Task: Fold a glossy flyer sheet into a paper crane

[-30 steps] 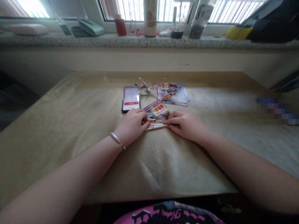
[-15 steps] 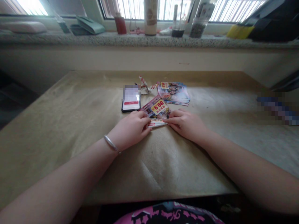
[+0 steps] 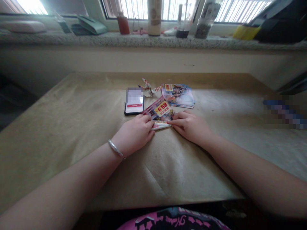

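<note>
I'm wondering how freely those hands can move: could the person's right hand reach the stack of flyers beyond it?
Probably yes. The right hand lies just in front of the stack of flyers, and nothing stands between them. It would first have to leave the folded flyer at its fingertips.

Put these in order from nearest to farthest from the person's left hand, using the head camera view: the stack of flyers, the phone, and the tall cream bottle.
From the left hand:
1. Phone, straight ahead of the hand.
2. Stack of flyers, farther ahead, toward the right.
3. Tall cream bottle, farthest, on the granite windowsill.
</note>
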### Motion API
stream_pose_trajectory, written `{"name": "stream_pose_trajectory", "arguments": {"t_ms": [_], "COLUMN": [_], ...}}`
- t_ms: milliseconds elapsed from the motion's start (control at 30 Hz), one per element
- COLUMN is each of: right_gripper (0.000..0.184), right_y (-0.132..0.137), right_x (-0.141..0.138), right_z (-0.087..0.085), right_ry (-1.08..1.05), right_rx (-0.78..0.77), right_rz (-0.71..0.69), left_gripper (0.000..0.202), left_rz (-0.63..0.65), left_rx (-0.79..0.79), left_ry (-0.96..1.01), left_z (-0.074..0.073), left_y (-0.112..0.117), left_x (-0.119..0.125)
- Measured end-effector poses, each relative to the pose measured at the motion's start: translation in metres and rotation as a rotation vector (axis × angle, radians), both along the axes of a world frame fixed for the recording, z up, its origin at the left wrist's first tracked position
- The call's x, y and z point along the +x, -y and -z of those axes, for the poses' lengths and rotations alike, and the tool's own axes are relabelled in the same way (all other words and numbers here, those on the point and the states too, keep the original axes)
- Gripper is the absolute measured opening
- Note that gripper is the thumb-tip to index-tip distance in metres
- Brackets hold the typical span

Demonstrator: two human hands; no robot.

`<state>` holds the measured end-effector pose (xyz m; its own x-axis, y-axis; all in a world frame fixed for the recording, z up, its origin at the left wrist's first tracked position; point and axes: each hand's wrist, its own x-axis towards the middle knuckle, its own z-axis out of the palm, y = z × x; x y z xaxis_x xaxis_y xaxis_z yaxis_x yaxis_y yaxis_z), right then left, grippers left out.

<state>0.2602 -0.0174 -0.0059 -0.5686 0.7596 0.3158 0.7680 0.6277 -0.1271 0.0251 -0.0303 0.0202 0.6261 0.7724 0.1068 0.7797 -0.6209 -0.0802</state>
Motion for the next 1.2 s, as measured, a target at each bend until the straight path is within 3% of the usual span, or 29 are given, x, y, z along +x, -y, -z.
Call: {"name": "stream_pose_trajectory", "arguments": {"t_ms": [1200], "right_gripper": [0.027], "right_y": [-0.0012], "right_x": [-0.0012], "right_z": [0.0015], "right_ry": [-0.020], "right_rx": [-0.016], "right_rz": [0.023], "left_gripper": [0.034], "left_rz": [0.011], "left_rx": [0.065], "left_ry": [-0.040], "left_z": [0.0021], "left_y": [-0.0022], "left_x": [0.0008]}}
